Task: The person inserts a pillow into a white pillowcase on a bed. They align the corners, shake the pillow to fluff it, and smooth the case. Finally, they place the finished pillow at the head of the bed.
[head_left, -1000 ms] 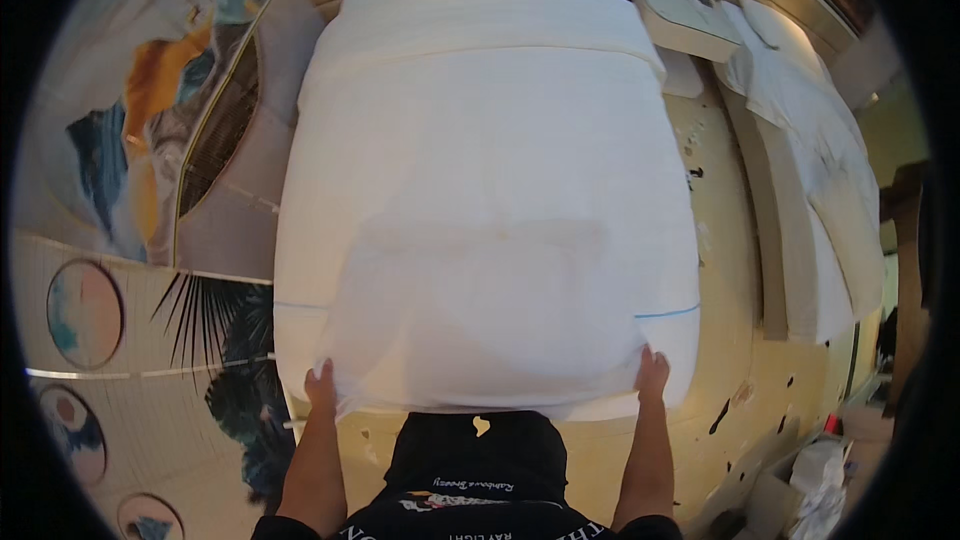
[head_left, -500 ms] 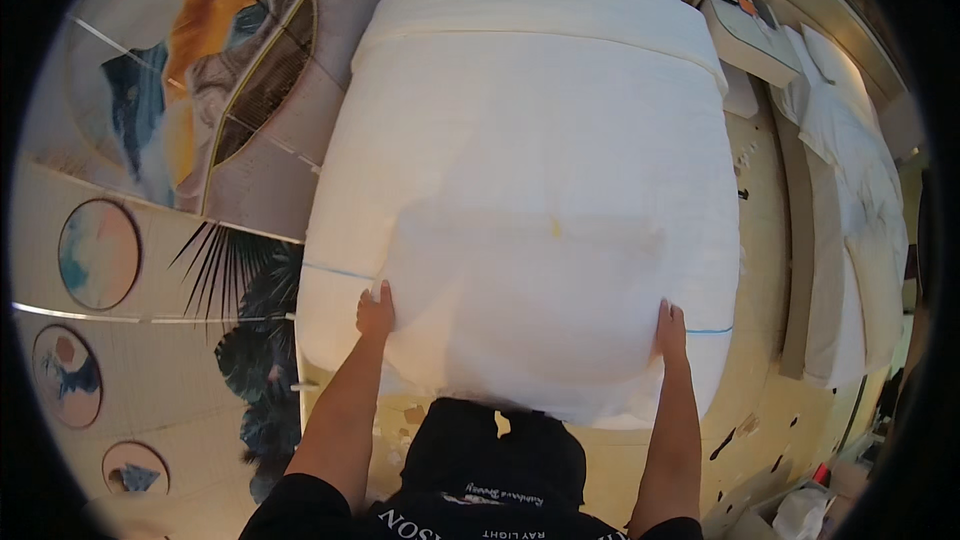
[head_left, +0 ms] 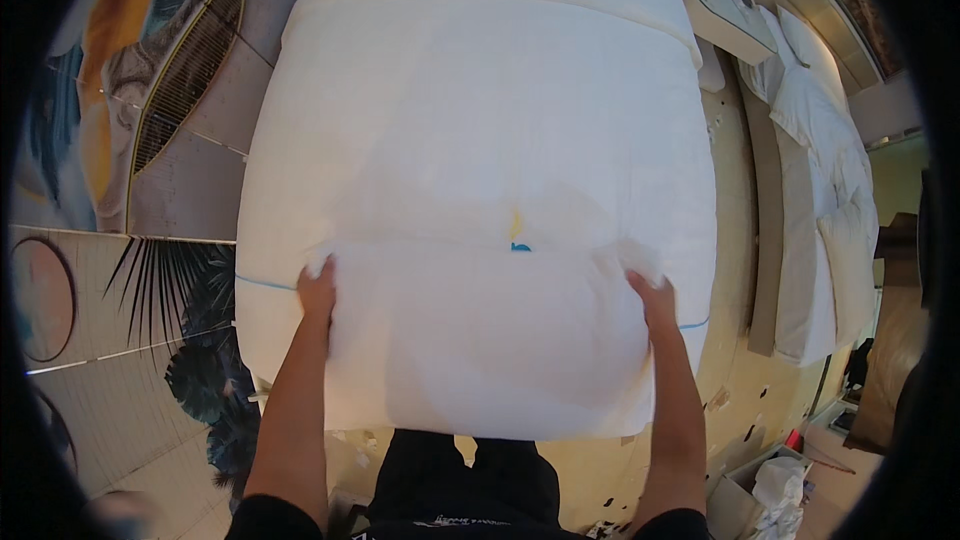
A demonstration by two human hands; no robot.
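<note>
A large bed [head_left: 480, 90] with smooth white bedding spreads out before me. At its near end, a white cloth panel [head_left: 480, 340], perhaps the duvet's end, lies between my arms. My left hand [head_left: 318, 288] is closed on the panel's upper left corner. On the other side, my right hand [head_left: 653, 298] pinches the bunched upper right corner. A small blue and yellow mark [head_left: 520, 246] shows at the panel's upper edge, midway between my hands. Blue lines [head_left: 265, 283] run across the bedding outside both hands.
A second bed [head_left: 800, 210] with rumpled white bedding stands at the right. Between the beds' heads is a nightstand [head_left: 722, 12] with small items. Dark leafy plants [head_left: 205, 370] and a painted wall [head_left: 180, 110] are at the left. A bin with white plastic [head_left: 775, 485] sits lower right.
My view has shifted toward the right and nearer the bed. Both hands now grip higher on the cloth corners, bunching the right one, and the blue mark has come into sight.
</note>
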